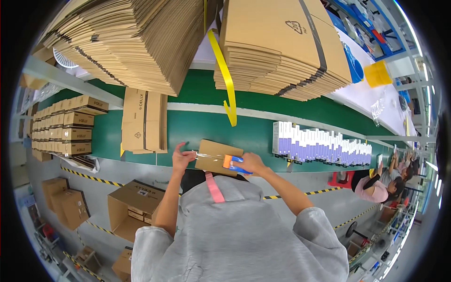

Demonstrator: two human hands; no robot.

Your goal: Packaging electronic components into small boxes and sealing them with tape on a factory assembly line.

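Observation:
A small brown cardboard box [209, 162] lies in front of me at the near edge of the green bench. Clear tape [211, 155] runs along its top and shines in the light. My right hand [251, 164] is closed around an orange-and-blue tape dispenser [231, 162], held against the box's right part. At the box's left end is my left hand [182, 159], its fingers spread and one fingertip touching the tape end. The box's underside is hidden.
Left of the box stand folded cartons [144, 120] and stacked small brown boxes [77, 127]. White-and-purple boxes [319, 144] line the bench at right. Flat cardboard stacks [277, 51] fill the shelf above, with a yellow strap [225, 70] hanging down. An open carton [134, 207] sits behind, at left.

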